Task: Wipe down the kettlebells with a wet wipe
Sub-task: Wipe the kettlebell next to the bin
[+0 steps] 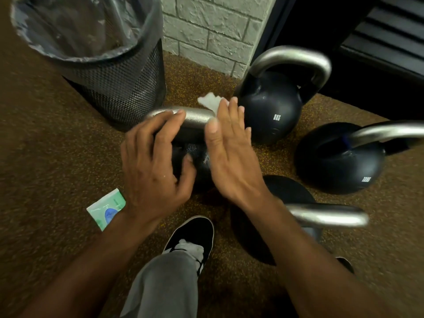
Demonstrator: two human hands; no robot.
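Kettlebell (197, 119), on the floor between bin (114, 88) and another bell (270, 106), is mid-wipe: left grip (151, 161) curls round its handle, right grip (229, 148) presses the wipe (210, 102) on with straight fingers, and next, I judge, must slide it along the steel.

Two bare forearms with bare hands, left hand (151, 171) and right hand (231, 152), short plain nails, loose grey trouser leg (165, 283) of faded soft cloth, black low-top sneaker (195, 232) with white laces and pale sole edge, whitish sock at the ankle, dark toe of the other shoe (345, 265)
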